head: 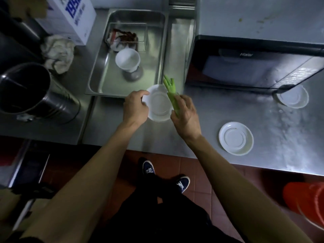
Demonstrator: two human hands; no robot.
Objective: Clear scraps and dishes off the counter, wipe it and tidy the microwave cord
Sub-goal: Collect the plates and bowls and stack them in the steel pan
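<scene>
My left hand [135,106] grips the left rim of a small white plate [158,104], held just in front of the sink. My right hand [185,114] holds a bunch of green vegetable stalks [171,92] over the plate's right side, their tips pointing toward the sink. A second white plate [235,138] lies on the steel counter [273,130] near its front edge. A third white plate [292,97] sits partly under the front right corner of the black microwave [254,62]. The microwave cord is not visible.
The steel sink [154,50] holds a white bowl [127,58] and some reddish scraps [122,40]. A crumpled cloth [57,53] and a white box [70,16] lie left of it, beside a big metal pot [29,92]. An orange bucket [305,200] stands on the floor at right.
</scene>
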